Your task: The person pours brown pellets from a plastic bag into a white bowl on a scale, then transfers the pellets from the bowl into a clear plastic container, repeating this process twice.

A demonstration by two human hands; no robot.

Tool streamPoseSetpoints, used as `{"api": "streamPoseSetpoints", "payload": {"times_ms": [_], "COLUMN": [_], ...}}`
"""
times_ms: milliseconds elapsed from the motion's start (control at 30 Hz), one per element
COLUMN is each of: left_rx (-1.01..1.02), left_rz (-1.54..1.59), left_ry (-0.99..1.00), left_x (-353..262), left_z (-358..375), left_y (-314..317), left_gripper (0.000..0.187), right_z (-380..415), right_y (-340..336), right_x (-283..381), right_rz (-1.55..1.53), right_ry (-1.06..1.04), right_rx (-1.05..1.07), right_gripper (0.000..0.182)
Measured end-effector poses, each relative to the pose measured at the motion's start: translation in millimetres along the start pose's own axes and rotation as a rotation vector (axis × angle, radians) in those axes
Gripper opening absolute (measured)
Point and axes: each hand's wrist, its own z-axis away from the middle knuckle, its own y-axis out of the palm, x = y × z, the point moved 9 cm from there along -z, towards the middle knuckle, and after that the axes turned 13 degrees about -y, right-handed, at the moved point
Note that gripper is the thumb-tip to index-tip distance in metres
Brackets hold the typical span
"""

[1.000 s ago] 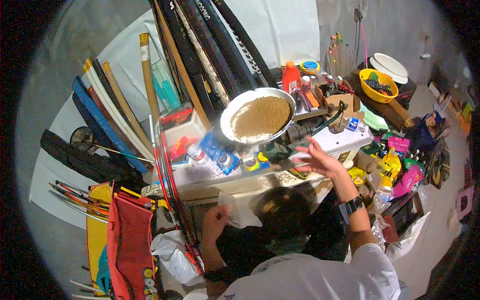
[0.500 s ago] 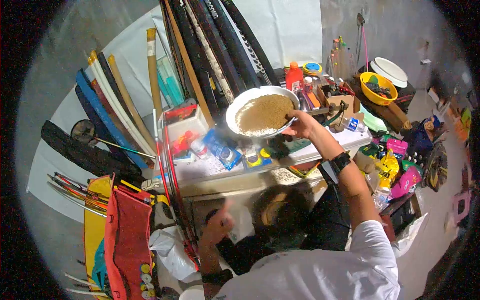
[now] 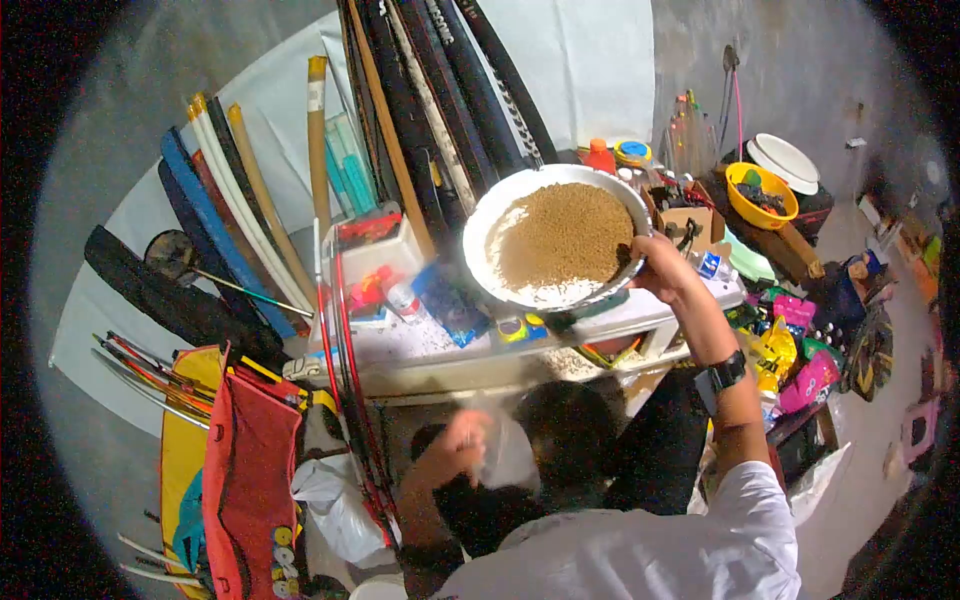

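Over the white table, R hand grasps rim of white bowl w/ brown granules; below, L hand, blurred, nr translucent plastic; can't tell its grip.

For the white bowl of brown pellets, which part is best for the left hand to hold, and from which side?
Probably the left rim of the white bowl, coming from the left: this round edge is free there, while the right hand grips the opposite side. Holding both sides should help keep the brown pellets level.
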Motion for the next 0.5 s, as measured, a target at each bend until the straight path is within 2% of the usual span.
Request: {"api": "streamPoseSetpoints", "payload": {"times_ms": [33,100,133,167,300,333,433,467,500], "left_rx": [0.009,-0.183,-0.177,-0.265,-0.480,-0.545,-0.601,-0.574,-0.573], "left_rz": [0.011,0.108,0.118,0.119,0.226,0.241,0.146,0.129,0.140], "left_ry": [-0.006,-0.033,-0.039,-0.017,-0.011,-0.032,-0.052,-0.073,-0.084], "left_x": [-2.3,-8.8,-10.1,-11.8,-8.8,-3.1,11.1,-1.1,5.9], "left_z": [-8.3,-24.7,-33.7,-40.2,-65.9,-70.8,-88.6,-84.9,-90.0], "left_y": [0.8,-12.6,-10.2,-16.4,-35.0,-38.4,-43.4,-31.6,-31.7], "left_gripper": [0.048,0.057,0.057,0.058,0.062,0.064,0.064,0.057,0.057], "right_z": [-1.8,19.6,42.7,50.2,105.4,119.2,162.5,176.8,189.5], "right_y": [-13.5,-31.0,-23.2,-37.9,-63.4,-77.5,-104.3,-112.8,-122.3], "right_x": [-11.8,-16.6,1.0,-6.7,-2.2,-7.4,-19.9,-28.5,-40.4], "right_rz": [-0.080,-0.139,-0.132,-0.080,-0.040,0.023,0.110,0.098,0.085], "right_ry": [-0.021,0.032,0.012,0.047,0.025,0.018,0.015,0.006,-0.005], "right_rx": [0.027,-0.030,-0.098,-0.109,-0.276,-0.293,-0.320,-0.355,-0.390], "right_gripper": [0.035,0.034,0.025,0.024,0.031,0.038,0.051,0.053,0.055]}}
